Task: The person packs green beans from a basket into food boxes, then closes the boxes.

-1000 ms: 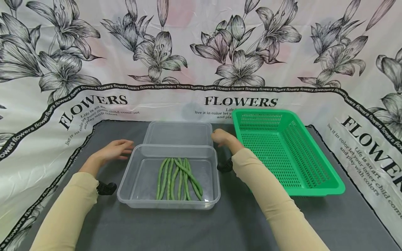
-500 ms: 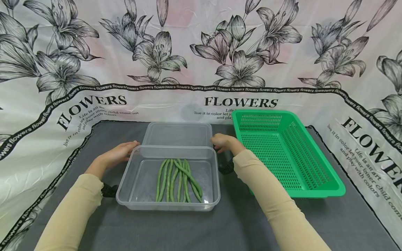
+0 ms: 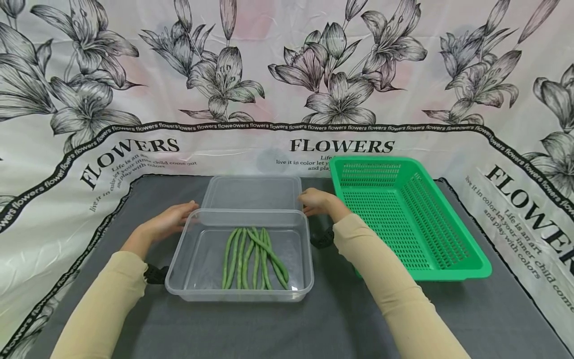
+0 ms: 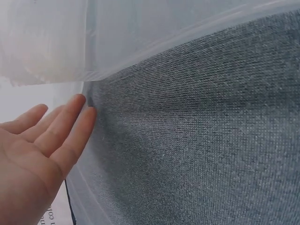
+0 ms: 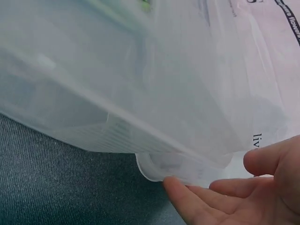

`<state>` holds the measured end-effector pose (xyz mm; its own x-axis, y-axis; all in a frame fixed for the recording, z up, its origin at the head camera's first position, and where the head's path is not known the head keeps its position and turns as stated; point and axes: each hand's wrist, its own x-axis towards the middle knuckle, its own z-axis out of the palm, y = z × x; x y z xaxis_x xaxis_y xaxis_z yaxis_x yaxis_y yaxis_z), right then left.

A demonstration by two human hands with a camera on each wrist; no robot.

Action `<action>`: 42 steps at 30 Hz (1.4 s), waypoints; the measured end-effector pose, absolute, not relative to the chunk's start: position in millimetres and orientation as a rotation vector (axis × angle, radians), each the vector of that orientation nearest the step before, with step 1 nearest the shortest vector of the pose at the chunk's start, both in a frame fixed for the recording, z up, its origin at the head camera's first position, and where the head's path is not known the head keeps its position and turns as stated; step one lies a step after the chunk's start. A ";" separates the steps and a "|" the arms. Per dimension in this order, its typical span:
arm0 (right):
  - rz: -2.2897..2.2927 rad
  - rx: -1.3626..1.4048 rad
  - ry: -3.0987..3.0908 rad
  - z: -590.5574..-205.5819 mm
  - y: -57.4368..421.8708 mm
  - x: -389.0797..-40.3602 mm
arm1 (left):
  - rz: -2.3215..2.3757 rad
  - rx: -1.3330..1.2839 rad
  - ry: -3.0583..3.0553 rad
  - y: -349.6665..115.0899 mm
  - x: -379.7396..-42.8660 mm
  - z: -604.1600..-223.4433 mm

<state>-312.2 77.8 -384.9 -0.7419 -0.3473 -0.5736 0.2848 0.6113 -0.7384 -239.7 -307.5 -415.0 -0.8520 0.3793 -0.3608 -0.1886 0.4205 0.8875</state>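
Observation:
A clear plastic box (image 3: 188, 254) stands in the middle of the table, with several green beans (image 3: 242, 259) lying lengthwise inside it. Behind it lies a flat clear lid (image 3: 255, 192). My left hand (image 3: 166, 222) is at the box's back left corner; in the left wrist view its fingers (image 4: 77, 136) are extended close to the plastic. My right hand (image 3: 320, 202) is by the lid's right edge. In the right wrist view, a fingertip (image 5: 171, 183) meets the lid's corner, while the thumb (image 5: 262, 159) stays apart from the fingers.
A green slotted plastic basket (image 3: 408, 224) stands to the right, beside my right forearm. Grey cloth (image 3: 314, 324) covers the table. A white flower-printed sheet (image 3: 251, 89) hangs behind it and along the sides.
My left hand has moved right and forward to the box's back left corner. My right hand has shifted slightly left, and its fingers have loosened from a more curled shape.

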 end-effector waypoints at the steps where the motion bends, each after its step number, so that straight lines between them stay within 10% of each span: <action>1: -1.154 -0.040 2.117 -384.4 77.6 -312.4 | 1.451 0.161 2.156 -307.1 -239.1 -413.7; 42: -1.426 -0.398 2.428 -339.2 75.6 -270.8 | 1.597 0.206 2.416 -323.2 -202.4 -368.0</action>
